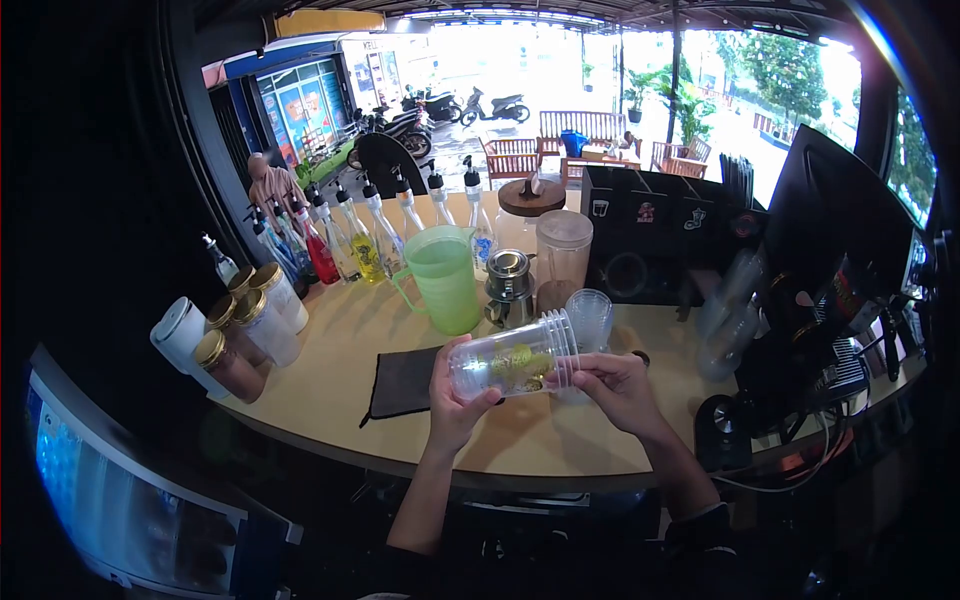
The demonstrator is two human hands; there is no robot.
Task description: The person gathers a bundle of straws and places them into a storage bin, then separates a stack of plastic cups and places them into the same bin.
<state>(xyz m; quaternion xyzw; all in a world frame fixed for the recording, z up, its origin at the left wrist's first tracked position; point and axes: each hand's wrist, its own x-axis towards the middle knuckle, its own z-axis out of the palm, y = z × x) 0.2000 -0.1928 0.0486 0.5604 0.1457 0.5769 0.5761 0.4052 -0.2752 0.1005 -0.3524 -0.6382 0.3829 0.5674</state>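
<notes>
Over the near side of the counter [600, 445]: nested clear cups [500, 365], tipped nearly flat, rims toward 3 o'clock. Clock centred on them, 12 = away from the person. Left hand [447, 405] curls round the base end, thumb on the near side. Right hand [622, 388] pinches the rim end, thumb against fingers.

Risks, my read: walls look thin, so squeezing too hard could buckle them. If the left grip slackens, the stack could slide apart at the rims. A careless swing forward could clip the standing cups [592, 315] at 2 or the metal drip filter [511, 275] at 12, both near.

Containers, near to far. Held cups: look empty, yellow-green patch reads as print. Standing cups: no contents visible. Gold-lidded jars [268, 330] at 9: closed, nearest looks brown, contents unclear. Green pitcher [445, 285] at 11: can't tell fill. Drip filter: inside hidden. Tall clear jar [566, 235] at 1: unclear. Pump bottles [367, 255], 10 to 12: one red, one yellow, others hard to judge.
</notes>
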